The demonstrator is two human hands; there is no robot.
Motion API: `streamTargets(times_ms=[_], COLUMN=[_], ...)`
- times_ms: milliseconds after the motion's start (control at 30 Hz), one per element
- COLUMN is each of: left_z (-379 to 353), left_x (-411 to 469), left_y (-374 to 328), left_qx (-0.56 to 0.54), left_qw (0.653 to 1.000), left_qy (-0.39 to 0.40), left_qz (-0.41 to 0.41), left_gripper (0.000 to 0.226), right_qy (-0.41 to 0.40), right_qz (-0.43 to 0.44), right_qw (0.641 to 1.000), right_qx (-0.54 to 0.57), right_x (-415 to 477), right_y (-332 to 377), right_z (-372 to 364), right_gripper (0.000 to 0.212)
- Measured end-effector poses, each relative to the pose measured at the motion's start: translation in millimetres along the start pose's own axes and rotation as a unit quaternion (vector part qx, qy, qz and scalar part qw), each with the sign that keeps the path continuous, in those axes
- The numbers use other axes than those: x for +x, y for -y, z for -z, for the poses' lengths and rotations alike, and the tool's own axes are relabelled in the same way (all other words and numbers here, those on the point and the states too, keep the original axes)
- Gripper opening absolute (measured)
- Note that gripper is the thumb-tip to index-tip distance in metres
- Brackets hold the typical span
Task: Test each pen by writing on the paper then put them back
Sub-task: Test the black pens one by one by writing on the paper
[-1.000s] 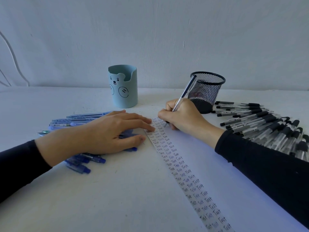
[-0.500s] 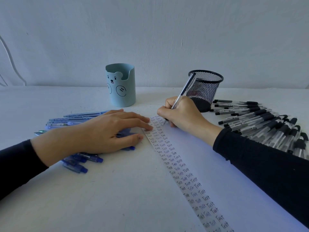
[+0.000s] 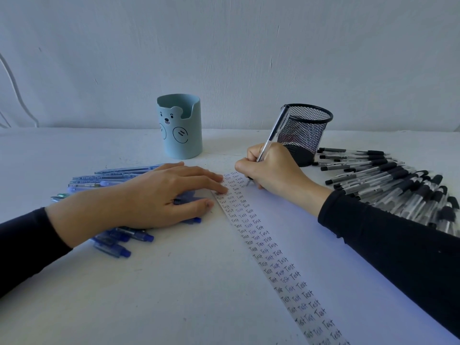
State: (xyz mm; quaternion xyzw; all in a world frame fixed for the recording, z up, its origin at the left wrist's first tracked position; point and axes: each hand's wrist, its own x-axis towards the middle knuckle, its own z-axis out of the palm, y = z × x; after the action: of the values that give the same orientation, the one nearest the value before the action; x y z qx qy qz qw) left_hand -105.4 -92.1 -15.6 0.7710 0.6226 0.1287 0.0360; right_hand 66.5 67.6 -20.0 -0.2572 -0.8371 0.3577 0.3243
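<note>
Two grips worked over the table (image 3: pixel 174 282). The right grip (image 3: pixel 271 168) pinched a clear pen (image 3: pixel 276 128), its barrel tilted away and its tip touching the paper (image 3: pixel 323 257) near the top of a column of handwritten "Test" words (image 3: pixel 261 242). The left grip (image 3: pixel 159 195) lay flat with straight fingers, fingertips on the paper's left edge, palm over some blue pens (image 3: pixel 112 175). Many black-capped pens (image 3: pixel 398 185) lay fanned at the right beside a black mesh cup (image 3: pixel 306 130). A pale blue bear cup (image 3: pixel 180 128) stood behind the blue pens.

The white bench (image 3: pixel 174 295) carries paper (image 3: pixel 311 245), blue pens (image 3: pixel 112 247) left, black pens (image 3: pixel 398 185) right, a bear cup (image 3: pixel 183 145) and mesh cup (image 3: pixel 303 135) behind.
</note>
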Motion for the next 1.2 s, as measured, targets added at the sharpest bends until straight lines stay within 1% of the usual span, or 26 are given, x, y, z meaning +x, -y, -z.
streamTargets(times_ms=[300, 433, 533, 633, 667, 767, 833, 933, 1033, 1133, 1200], left_z=[-0.2, 0.2, 1.0, 0.7, 0.6, 2.0, 4.0, 6.8, 8.1, 14.2, 18.7], left_x=[-0.3, -0.7, -0.5, -1.2, -1.3, -1.1, 0.2, 2.7, 2.9, 2.5, 1.1], left_y=[1.0, 0.0, -0.9, -0.5, -0.8, -1.8, -2.7, -6.5, -8.4, -6.7, -4.0], left_qx=[0.004, 0.005, 0.008, 0.01, 0.009, 0.002, -0.003, -0.03, -0.06, -0.075, -0.058], left_qw=[1.0, 1.0, 1.0, 1.0, 1.0, 1.0, 0.999, 0.999, 0.997, 0.987, 0.974], left_qy=[0.002, 0.006, 0.012, 0.01, 0.01, 0.017, 0.024, 0.017, -0.021, -0.061, -0.096], left_qz=[-0.001, 0.003, 0.008, 0.01, 0.01, 0.014, 0.021, 0.032, 0.047, 0.13, 0.197], left_gripper=[0.045, 0.046, 0.046, 0.043, 0.042, 0.041, 0.039, 0.037, 0.044, 0.054, 0.057], right_qy=[-0.005, -0.024, -0.024, -0.025, -0.027, -0.022, -0.022, 0.021, 0.083, 0.134, 0.158], right_qz=[-0.012, -0.027, -0.024, -0.014, -0.018, -0.029, -0.012, 0.027, 0.045, 0.02, 0.007], right_qw=[1.0, 0.997, 0.996, 0.993, 0.993, 0.996, 0.998, 0.997, 0.994, 0.989, 0.985], right_qx=[0.011, 0.074, 0.083, 0.111, 0.117, 0.08, 0.061, 0.068, 0.055, 0.052, 0.063], right_x=[0.5, 2.4, 2.1, 4.4, 6.2, 11.0, 13.3, 17.0, 20.3, 20.2, 18.0], right_y=[-1.3, -2.3, 0.9, 9.8, 13.0, 18.1, 20.2, 25.1, 27.1, 28.7, 29.4], right_z=[-0.5, 0.8, 3.2, 11.3, 15.3, 24.9, 28.2, 33.0, 37.6, 41.1, 42.3], right_gripper=[0.033, 0.035, 0.039, 0.029, 0.029, 0.04, 0.037, 0.027, 0.026, 0.033, 0.032])
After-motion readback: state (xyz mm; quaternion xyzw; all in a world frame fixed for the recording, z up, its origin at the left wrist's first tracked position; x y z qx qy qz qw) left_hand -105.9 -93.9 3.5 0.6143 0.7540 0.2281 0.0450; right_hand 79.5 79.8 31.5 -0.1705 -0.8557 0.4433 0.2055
